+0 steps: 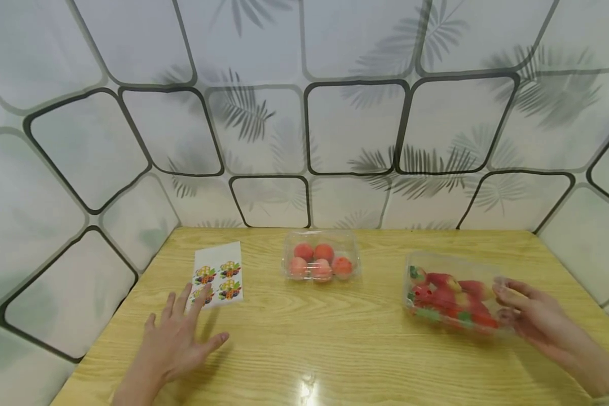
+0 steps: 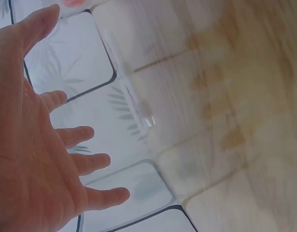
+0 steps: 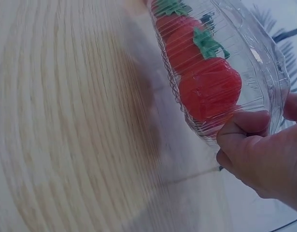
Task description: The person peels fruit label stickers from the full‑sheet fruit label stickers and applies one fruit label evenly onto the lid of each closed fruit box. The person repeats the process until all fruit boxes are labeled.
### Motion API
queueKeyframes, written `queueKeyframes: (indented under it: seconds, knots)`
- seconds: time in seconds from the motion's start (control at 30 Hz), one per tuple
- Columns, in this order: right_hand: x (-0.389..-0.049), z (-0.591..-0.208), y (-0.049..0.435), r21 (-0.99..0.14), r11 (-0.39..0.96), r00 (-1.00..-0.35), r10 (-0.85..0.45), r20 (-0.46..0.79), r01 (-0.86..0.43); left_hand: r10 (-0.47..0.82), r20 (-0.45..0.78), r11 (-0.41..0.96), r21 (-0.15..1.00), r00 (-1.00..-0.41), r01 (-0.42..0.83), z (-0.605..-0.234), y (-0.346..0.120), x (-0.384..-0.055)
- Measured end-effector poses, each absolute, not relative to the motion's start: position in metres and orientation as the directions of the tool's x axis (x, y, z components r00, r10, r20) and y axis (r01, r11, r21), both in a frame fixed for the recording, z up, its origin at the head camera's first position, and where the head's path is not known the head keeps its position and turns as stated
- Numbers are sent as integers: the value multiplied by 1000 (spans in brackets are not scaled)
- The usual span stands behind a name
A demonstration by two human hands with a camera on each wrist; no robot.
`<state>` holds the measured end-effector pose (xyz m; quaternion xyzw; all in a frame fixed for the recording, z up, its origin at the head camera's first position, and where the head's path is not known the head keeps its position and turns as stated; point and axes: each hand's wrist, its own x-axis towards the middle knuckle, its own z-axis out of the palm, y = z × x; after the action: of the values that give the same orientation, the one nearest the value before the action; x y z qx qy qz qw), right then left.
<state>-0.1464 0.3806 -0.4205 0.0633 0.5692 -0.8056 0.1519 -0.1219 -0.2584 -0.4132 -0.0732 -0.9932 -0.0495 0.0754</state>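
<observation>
At the right, my right hand (image 1: 543, 318) grips the near right end of a clear plastic box (image 1: 454, 264), which looks slightly raised and tilted over the table. Inside lie several red fruits, some with yellow patches. Up close in the right wrist view, red strawberries (image 3: 211, 89) with green leaf tops press against the clear wall, and thumb and fingers pinch the box's end. Fingers spread, my left hand (image 1: 175, 341) hovers at the left and holds nothing. Just beyond its fingertips lies a white sheet (image 1: 215, 256) printed with colourful fruit pictures.
A second clear box (image 1: 349, 243) with several pinkish-red round fruits (image 1: 321, 269) stands at the back middle. The wooden table (image 1: 304, 332) meets patterned cloth walls (image 1: 355, 129) at the back and both sides. Light glares near its front edge.
</observation>
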Motion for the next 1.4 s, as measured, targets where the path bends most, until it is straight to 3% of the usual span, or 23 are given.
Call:
queueKeyframes:
  seconds: [0.23,0.57,1.1,1.4]
  knots:
    - [-143,-415,361,-884,-336,-938,-240,-252,324,122,131,987,85,-984,134,-414,-272,-127]
    - [-137,-409,329,-919,-183,-925,-219,-310,351,89,102,991,88,-991,98,-412,-289,-132]
    - [-127,-408,285,-913,-158,-896,-316,-314,376,40,83,994,103,-996,49,-407,-316,-133]
    - [-126,-410,266,-919,-82,-896,-273,-351,385,27,97,993,115,-995,38,-407,-324,-131]
